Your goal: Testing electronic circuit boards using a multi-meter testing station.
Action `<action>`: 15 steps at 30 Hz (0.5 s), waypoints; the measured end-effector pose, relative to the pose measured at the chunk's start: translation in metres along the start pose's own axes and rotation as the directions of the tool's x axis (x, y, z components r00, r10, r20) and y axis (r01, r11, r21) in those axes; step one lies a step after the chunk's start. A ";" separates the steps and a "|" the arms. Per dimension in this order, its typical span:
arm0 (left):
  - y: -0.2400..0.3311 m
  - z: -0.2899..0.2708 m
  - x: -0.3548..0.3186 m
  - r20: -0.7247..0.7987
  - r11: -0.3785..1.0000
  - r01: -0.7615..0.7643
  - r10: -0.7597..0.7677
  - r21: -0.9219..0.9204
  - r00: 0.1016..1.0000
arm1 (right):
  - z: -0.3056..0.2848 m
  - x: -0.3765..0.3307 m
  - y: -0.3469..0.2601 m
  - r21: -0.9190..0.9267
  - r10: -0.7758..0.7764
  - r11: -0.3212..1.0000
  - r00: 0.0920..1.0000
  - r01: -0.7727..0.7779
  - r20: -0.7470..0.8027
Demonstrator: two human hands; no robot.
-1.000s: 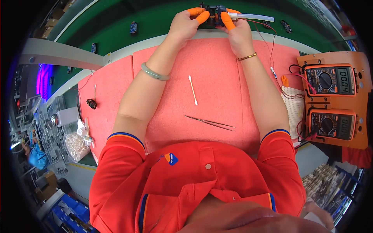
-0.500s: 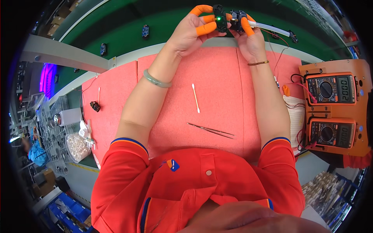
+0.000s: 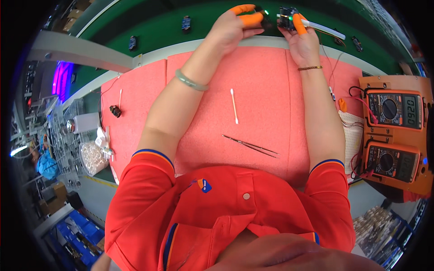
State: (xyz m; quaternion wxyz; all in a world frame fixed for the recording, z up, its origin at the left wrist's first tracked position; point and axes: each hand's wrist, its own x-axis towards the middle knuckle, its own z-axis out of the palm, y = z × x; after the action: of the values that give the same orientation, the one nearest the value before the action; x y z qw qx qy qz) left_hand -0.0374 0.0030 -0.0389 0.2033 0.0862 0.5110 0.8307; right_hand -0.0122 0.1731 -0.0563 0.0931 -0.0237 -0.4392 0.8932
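Above the green surface at the far side, my left hand [image 3: 229,30], with orange finger covers, grips a dark module [image 3: 261,19]. A green light shows at its edge; motion blurs its shape. To the right, my right hand [image 3: 304,43] is closed on a small dark electronic module [image 3: 286,19], also with a green glow. A white tube [image 3: 324,29] extends rightward from behind my right fingers, with thin wires near it. A gap separates the two modules. On the pink mat [image 3: 257,90] below lie a cotton swab [image 3: 234,106] and metal tweezers [image 3: 251,146].
Two multimeters [image 3: 392,109] sit in an orange holder at right, their leads attached. At left are a tub of cotton swabs [image 3: 92,158], a white bottle [image 3: 86,123] and a small dark part [image 3: 115,111]. Several small modules [image 3: 186,22] rest on the green surface.
The two modules, close together before, are now farther apart. The left-hand module is blurred by motion. The whole view has shifted slightly, and the upper multimeter's reading has changed.
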 end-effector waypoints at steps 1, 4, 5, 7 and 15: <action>0.000 0.000 0.000 -0.145 0.945 -0.017 0.067 0.327 0.987 | 0.001 -0.001 0.000 -0.012 0.000 1.000 1.000 0.000 0.002; 0.005 -0.001 -0.004 -0.219 0.567 0.050 0.233 0.822 0.948 | 0.005 -0.002 0.001 -0.031 -0.001 1.000 1.000 0.002 0.016; 0.006 -0.002 -0.006 -0.208 0.293 0.115 0.308 0.949 0.929 | 0.006 -0.003 0.001 -0.048 -0.009 0.999 1.000 0.010 0.022; 0.013 -0.011 -0.010 -0.075 0.115 0.023 0.475 0.993 0.877 | 0.006 -0.004 0.001 -0.108 -0.046 0.993 0.998 0.050 0.032; 0.056 -0.097 -0.021 0.176 -0.395 -0.017 0.369 0.918 0.913 | 0.009 -0.006 -0.001 -0.115 -0.040 0.992 0.998 0.046 0.047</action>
State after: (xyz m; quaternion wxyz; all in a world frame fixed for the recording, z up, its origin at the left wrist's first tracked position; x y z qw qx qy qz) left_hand -0.0667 -0.1064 -0.0329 -0.1645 0.2142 0.9598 0.0768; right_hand -0.0076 0.1655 -0.0498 0.1010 0.0003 -0.4927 0.8643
